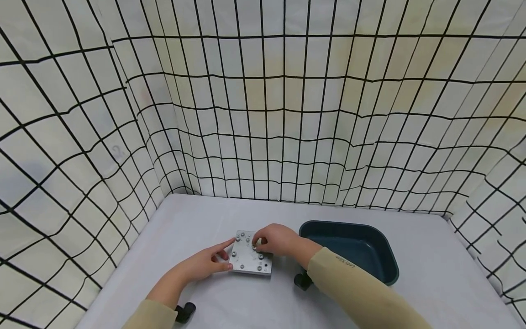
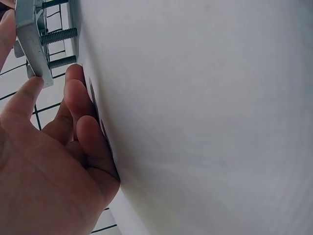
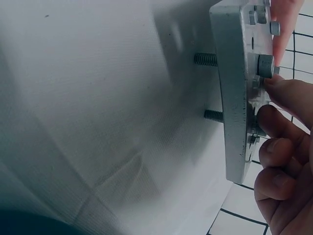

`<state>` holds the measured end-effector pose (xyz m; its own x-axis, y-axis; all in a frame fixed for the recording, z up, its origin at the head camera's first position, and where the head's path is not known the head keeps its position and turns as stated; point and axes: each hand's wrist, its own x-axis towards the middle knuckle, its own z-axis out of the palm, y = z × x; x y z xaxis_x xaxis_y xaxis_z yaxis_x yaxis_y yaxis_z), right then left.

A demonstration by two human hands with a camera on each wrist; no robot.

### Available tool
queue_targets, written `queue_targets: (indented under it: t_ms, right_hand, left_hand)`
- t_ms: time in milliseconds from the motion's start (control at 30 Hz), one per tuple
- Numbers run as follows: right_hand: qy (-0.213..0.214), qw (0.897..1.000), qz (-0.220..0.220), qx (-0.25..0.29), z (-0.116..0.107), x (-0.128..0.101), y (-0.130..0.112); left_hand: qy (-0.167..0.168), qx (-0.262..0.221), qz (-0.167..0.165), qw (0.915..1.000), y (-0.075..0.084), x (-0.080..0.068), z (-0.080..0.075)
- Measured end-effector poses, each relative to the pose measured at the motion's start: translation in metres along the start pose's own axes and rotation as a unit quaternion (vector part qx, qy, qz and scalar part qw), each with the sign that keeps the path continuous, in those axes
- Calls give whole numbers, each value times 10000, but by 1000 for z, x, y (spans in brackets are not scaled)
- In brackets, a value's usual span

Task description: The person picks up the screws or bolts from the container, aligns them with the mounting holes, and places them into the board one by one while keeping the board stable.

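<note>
I see a square metal plate (image 1: 250,257) sitting near the middle of the pale grey desk (image 1: 431,274), raised off the surface on threaded bolts (image 3: 206,59) that poke out of its underside; the right wrist view shows two of these shafts between plate and desk, and the left wrist view shows several more. My left hand (image 1: 205,262) lies on the desk just left of the plate, forefinger stretched out to the plate's far left corner and thumb against its near left edge, so it steadies the plate between those two digits while the other fingers curl loosely on the desk; from the left wrist camera the thumb tip presses against the plate's corner. My right hand (image 1: 276,240) is over the plate's far right part, fingers bent down, and it pinches a bolt head (image 3: 264,66) on the top face between thumb and fingertips (image 3: 288,95); other hex heads stand around it on the same face. I cannot tell whether that bolt is seated tight or loose. Just to the right of the plate, close behind my right forearm, sits a dark teal bin (image 1: 353,249) with a rounded rim, and I cannot make out anything inside it. Both sleeves are tan, and a small black camera mount shows under each wrist. White cloth with a black grid hangs round the desk on three sides
</note>
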<state>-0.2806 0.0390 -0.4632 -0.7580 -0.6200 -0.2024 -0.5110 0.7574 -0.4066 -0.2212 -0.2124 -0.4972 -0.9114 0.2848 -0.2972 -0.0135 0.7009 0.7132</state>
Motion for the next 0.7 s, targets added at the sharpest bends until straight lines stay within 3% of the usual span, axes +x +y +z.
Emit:
queue_targets:
  t_ms: [200, 467, 600, 700]
  right_hand:
    - [77, 9994, 129, 298, -4, -7, 1]
    - [618, 9957, 247, 638, -17, -28, 8]
    - [989, 9937, 269, 460, -20, -51, 11]
    - [1291, 9906, 367, 254, -22, -75, 14]
  left_hand:
    - [-56, 74, 38, 9999, 0, 5, 0]
    - [-245, -10, 108, 9996, -3, 5, -5]
    - [148, -138, -16, 9998, -5, -4, -6]
    - [603, -1, 11, 9982, 3, -16, -6]
